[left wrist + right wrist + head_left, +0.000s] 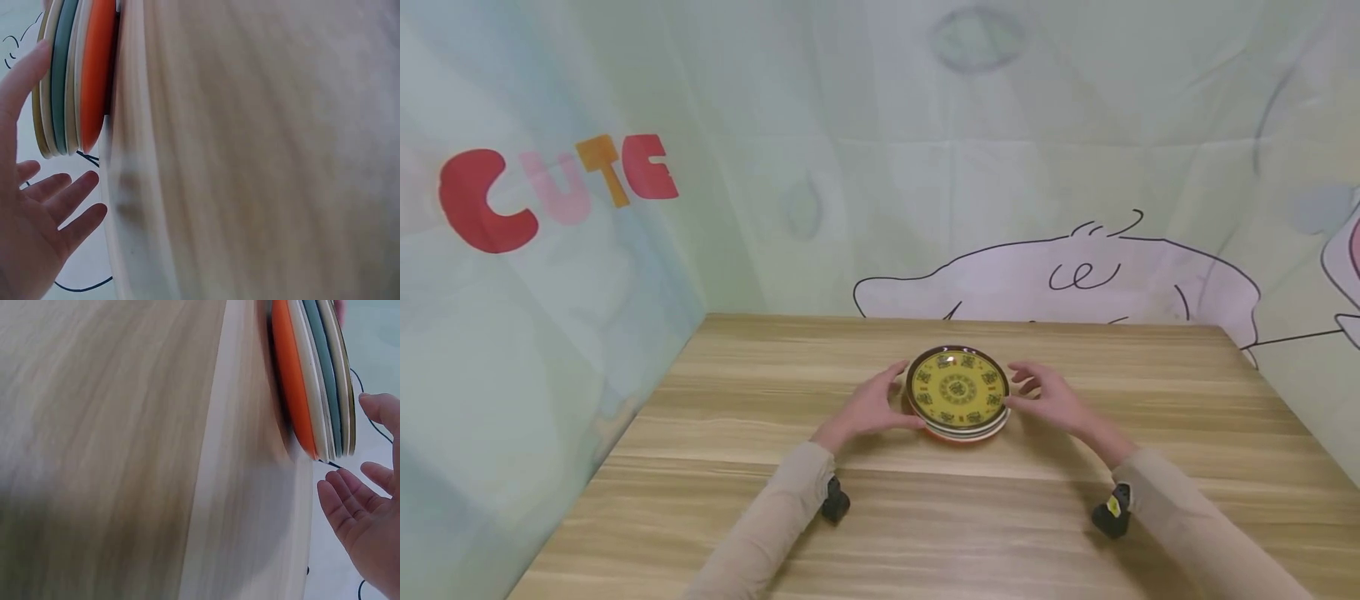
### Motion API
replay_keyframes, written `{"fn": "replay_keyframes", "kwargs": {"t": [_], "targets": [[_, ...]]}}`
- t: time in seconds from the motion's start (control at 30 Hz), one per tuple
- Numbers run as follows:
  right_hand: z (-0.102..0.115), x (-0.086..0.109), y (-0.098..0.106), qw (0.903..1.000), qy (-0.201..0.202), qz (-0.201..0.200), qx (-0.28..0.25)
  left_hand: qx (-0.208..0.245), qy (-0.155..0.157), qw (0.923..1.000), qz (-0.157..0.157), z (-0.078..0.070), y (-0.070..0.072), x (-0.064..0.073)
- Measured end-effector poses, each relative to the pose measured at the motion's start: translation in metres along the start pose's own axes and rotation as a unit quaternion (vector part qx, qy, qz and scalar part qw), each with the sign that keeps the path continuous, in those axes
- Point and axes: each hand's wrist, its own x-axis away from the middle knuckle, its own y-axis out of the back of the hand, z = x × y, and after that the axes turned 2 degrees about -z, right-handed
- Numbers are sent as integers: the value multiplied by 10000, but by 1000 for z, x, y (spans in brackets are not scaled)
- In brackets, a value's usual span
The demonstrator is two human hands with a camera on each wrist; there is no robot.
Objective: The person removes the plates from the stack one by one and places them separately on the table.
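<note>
A stack of several plates (958,388) sits on the wooden table, its top plate yellow with a dark rim and a printed ring pattern. From the side in the left wrist view, an orange plate (97,69) is lowest, with cream and teal edges above it. My left hand (878,403) is at the stack's left side, fingers spread, thumb at the rim near the front. On the opposite side my right hand (1049,400) has its thumb close to the rim and its fingers (350,500) loosely extended beside the stack.
The wooden table (850,533) reaches to a printed cloth backdrop (820,125) at the back and left. Small black devices are strapped at the left wrist (835,500) and right wrist (1112,512).
</note>
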Motion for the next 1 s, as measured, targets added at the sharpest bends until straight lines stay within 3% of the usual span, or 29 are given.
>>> {"fn": "replay_keyframes", "kwargs": {"t": [0.53, 1.0], "targets": [[9, -4, -15, 9999, -5, -118, 68, 239, -102, 9996, 115, 0, -3, -3], [11, -8, -14, 9999, 51, -129, 73, 269, -27, 9996, 63, -6, -4, -3]]}}
